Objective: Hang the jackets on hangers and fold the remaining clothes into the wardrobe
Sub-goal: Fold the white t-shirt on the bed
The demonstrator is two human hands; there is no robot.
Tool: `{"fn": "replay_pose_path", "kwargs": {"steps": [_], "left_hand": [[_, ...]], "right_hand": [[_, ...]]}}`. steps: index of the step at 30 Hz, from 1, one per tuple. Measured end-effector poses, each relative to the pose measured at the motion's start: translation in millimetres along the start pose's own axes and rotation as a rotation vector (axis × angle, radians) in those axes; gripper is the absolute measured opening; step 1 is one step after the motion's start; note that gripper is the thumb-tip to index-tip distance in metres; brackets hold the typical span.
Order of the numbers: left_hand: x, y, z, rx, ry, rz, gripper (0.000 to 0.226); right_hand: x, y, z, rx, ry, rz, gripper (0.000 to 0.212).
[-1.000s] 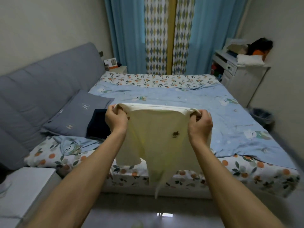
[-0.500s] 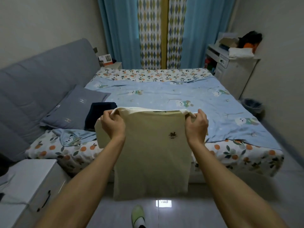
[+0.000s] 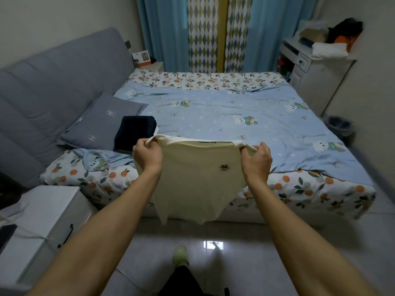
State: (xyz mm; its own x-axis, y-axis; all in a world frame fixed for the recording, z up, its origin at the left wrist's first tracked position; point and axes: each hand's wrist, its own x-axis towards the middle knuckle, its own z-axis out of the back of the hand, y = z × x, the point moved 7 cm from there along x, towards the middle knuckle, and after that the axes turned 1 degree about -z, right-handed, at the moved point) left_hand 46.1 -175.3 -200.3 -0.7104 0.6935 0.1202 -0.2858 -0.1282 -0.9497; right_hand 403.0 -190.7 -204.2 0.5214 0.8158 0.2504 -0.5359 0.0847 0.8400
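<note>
A pale yellow T-shirt with a small dark logo on the chest hangs in the air in front of the bed's near edge. My left hand grips its left shoulder and my right hand grips its right shoulder, holding the collar edge stretched between them. The hem swings out over the floor. A folded dark navy garment lies on the bed beside the grey pillow, just beyond my left hand.
The bed with a light blue cartoon cover fills the middle. A grey pillow leans by the padded grey headboard. A white bedside cabinet stands at lower left, a white cupboard at far right, a bin near it.
The shirt's body, hanging straight half a second ago, has swung forward and bunched at the hem. My hands have kept their grip on the shoulders. My view has shifted slightly.
</note>
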Motion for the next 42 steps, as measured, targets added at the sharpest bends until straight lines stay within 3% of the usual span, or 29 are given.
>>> {"fn": "replay_pose_path", "kwargs": {"steps": [12,18,22,25,28,35,42], "left_hand": [[103,3,-96,0.109,0.048,0.027,0.013],[216,16,-207,0.176,0.143,0.047,0.017],[278,29,-275,0.209,0.224,0.118,0.013],[319,38,-325,0.258,0.312,0.195,0.008],[346,54,-370,0.309,0.387,0.277,0.025],[399,117,-483,0.507,0.501,0.296,0.024],[426,229,-583,0.645,0.517,0.256,0.025]], "right_hand": [[110,5,-94,-0.089,0.042,-0.026,0.042],[214,-5,-194,-0.127,0.097,-0.086,0.046],[264,-9,-255,-0.167,0.112,-0.186,0.034],[300,-13,-293,-0.214,0.114,-0.246,0.039],[331,-28,-323,-0.249,0.127,-0.271,0.045],[406,-109,-416,-0.431,0.238,-0.281,0.049],[447,-230,-525,-0.527,0.368,-0.355,0.053]]}}
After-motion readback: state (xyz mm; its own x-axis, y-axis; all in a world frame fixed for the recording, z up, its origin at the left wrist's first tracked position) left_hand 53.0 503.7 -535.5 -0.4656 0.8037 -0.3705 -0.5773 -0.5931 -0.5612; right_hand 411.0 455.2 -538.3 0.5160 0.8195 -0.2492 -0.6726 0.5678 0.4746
